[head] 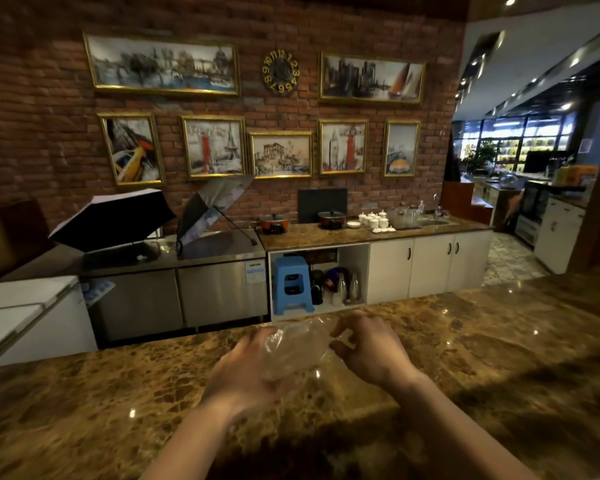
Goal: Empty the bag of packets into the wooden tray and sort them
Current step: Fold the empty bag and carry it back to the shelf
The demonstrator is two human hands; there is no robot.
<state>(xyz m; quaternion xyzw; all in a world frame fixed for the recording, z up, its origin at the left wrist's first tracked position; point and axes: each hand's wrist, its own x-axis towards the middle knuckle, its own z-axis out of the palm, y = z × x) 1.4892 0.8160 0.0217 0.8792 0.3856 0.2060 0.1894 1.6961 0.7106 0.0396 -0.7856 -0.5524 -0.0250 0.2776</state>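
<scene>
Fingers of both hands curled on clear bag.

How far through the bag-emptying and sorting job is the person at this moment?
Done: nothing can be confirmed; no wooden tray or loose packets are in view. In hand: both the left hand and right hand hold a clear plastic bag above the marble counter. The bag looks crumpled and see-through; whether packets remain inside cannot be told. Left: any sorting cannot be judged from this view.
</scene>
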